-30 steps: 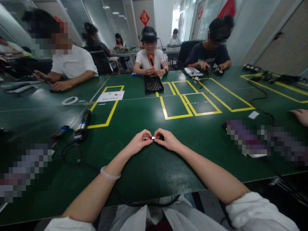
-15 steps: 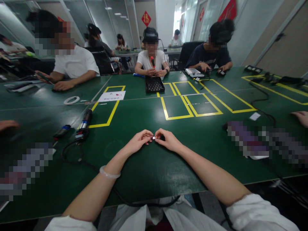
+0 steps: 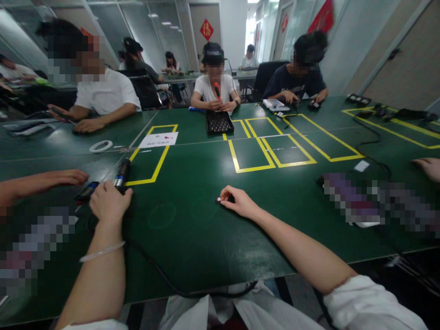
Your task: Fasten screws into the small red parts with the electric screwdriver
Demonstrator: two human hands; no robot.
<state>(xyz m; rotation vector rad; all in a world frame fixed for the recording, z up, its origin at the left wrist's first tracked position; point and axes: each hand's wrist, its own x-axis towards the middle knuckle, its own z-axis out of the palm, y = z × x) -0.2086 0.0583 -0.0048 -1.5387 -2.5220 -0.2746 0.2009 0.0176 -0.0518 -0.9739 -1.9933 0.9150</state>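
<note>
My right hand (image 3: 239,202) rests on the green table (image 3: 213,238) and pinches a tiny metal part with a red end (image 3: 219,199) between its fingertips. My left hand (image 3: 109,201) has reached far left and closes its fingers round the corded electric screwdriver (image 3: 121,173) that lies by the yellow tape. A pale bangle (image 3: 101,251) sits on my left wrist. The screwdriver's black cable (image 3: 161,275) runs back toward the table's near edge.
A black parts tray (image 3: 219,122) and a white paper sheet (image 3: 158,139) lie farther back between yellow tape boxes. A neighbour's hand (image 3: 65,177) reaches in from the left near a blue-banded tool (image 3: 87,189). Several people sit across the table. Another hand (image 3: 428,166) shows at the right edge.
My left hand has let go of the small part and swung left onto the screwdriver. My right hand stays in place, holding the part alone. A neighbour's arm has come in from the left.
</note>
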